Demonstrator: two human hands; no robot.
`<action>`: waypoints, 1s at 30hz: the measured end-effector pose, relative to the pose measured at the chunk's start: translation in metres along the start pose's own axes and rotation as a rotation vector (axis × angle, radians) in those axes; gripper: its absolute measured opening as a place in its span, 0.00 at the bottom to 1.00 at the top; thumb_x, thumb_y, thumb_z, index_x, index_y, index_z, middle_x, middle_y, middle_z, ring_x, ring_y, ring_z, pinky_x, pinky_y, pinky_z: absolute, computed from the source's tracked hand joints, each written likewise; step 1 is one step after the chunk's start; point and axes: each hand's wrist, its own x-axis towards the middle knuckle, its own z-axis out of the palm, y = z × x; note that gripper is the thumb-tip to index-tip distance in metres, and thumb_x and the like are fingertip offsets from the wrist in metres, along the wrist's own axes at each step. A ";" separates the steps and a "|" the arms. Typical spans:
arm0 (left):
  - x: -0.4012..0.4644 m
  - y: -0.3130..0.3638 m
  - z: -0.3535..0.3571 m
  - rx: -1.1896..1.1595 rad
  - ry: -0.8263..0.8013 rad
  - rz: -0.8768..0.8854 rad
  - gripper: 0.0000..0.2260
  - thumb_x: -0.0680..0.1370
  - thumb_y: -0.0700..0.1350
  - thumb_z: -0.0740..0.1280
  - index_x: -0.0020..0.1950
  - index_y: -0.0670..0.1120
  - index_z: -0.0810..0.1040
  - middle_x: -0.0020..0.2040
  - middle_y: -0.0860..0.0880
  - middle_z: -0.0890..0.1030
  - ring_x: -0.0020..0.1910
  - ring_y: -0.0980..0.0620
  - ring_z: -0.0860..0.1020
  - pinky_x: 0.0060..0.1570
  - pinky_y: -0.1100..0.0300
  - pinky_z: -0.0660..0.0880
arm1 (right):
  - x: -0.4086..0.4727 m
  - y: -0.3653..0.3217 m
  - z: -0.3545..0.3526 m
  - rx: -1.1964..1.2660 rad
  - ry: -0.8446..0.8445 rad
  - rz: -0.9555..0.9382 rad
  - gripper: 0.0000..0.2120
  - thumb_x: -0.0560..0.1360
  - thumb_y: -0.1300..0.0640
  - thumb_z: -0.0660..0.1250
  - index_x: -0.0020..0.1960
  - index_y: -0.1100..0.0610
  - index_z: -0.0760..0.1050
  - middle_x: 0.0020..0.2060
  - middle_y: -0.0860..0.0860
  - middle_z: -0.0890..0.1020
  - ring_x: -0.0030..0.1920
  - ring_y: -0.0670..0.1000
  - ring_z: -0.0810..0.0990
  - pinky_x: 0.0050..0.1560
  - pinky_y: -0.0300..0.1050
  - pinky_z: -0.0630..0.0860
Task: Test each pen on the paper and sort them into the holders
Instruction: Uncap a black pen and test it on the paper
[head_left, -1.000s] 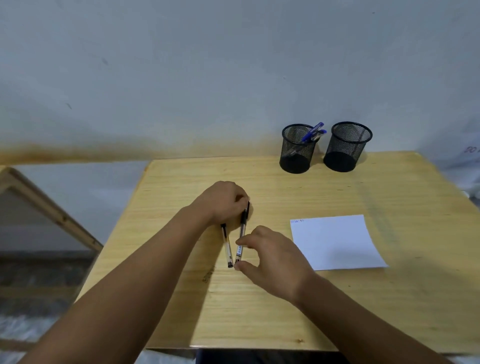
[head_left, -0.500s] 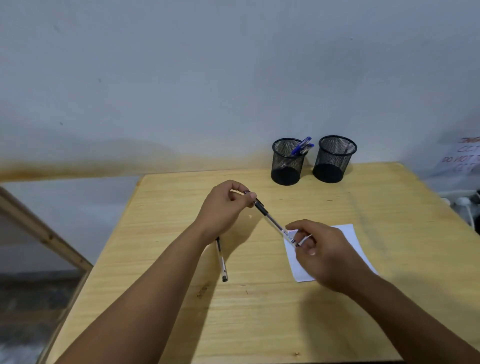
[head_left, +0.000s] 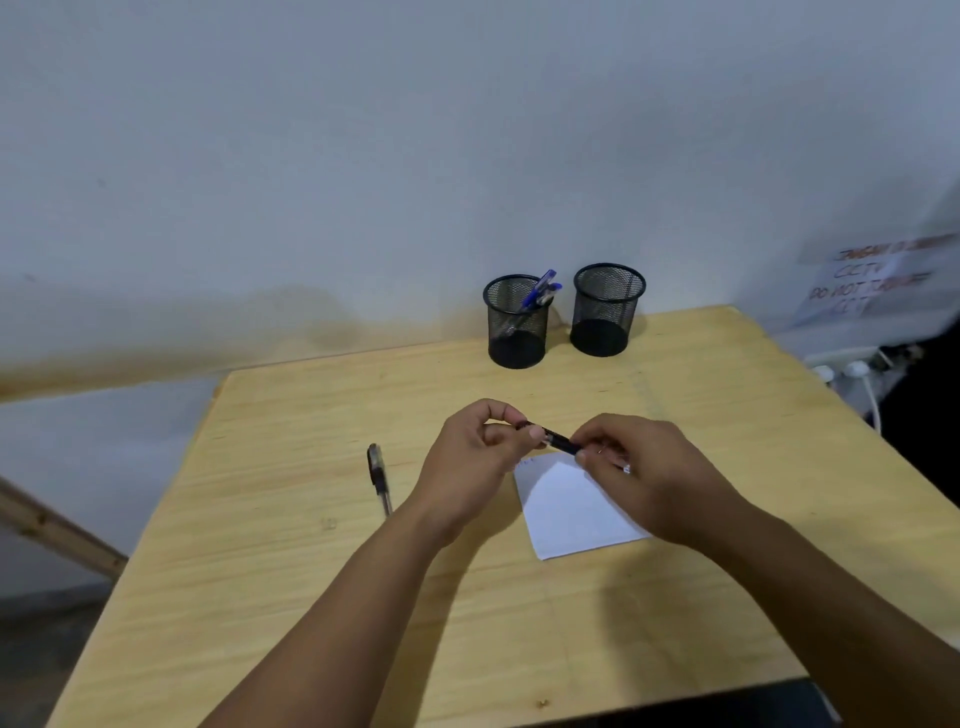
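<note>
A black pen is held level between both hands above the far left corner of the white paper. My left hand pinches its capped end and my right hand grips the barrel, hiding most of it. A second black pen lies on the wooden table, left of my left wrist. At the back stand two black mesh holders: the left holder has blue pens leaning in it, and the right holder shows no pens.
The table's left edge drops off next to a slanted wooden beam. At the right, past the table, are a power strip with white plugs and a paper notice on the wall.
Both hands lifted one black pen off the table and carried it right, over the paper, then drew closer together along it. The other pen stayed on the table.
</note>
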 end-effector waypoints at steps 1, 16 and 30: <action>0.000 -0.001 0.001 -0.005 0.002 -0.001 0.09 0.75 0.49 0.73 0.50 0.48 0.78 0.42 0.46 0.86 0.38 0.52 0.76 0.53 0.46 0.75 | 0.000 0.000 0.001 0.037 0.006 -0.005 0.06 0.78 0.56 0.65 0.52 0.51 0.80 0.40 0.40 0.81 0.43 0.40 0.78 0.39 0.28 0.70; -0.011 0.002 0.010 -0.001 -0.050 -0.026 0.09 0.77 0.47 0.72 0.51 0.44 0.76 0.43 0.49 0.87 0.40 0.55 0.79 0.57 0.49 0.75 | -0.001 0.007 0.020 0.226 0.116 -0.037 0.06 0.77 0.48 0.67 0.45 0.48 0.81 0.30 0.48 0.79 0.28 0.45 0.72 0.30 0.46 0.69; -0.008 -0.003 0.011 0.017 -0.005 -0.058 0.06 0.75 0.46 0.74 0.49 0.48 0.79 0.38 0.49 0.84 0.40 0.53 0.78 0.50 0.49 0.75 | 0.004 0.009 0.019 0.196 0.050 0.132 0.13 0.73 0.42 0.69 0.37 0.49 0.76 0.29 0.50 0.77 0.28 0.45 0.70 0.31 0.43 0.65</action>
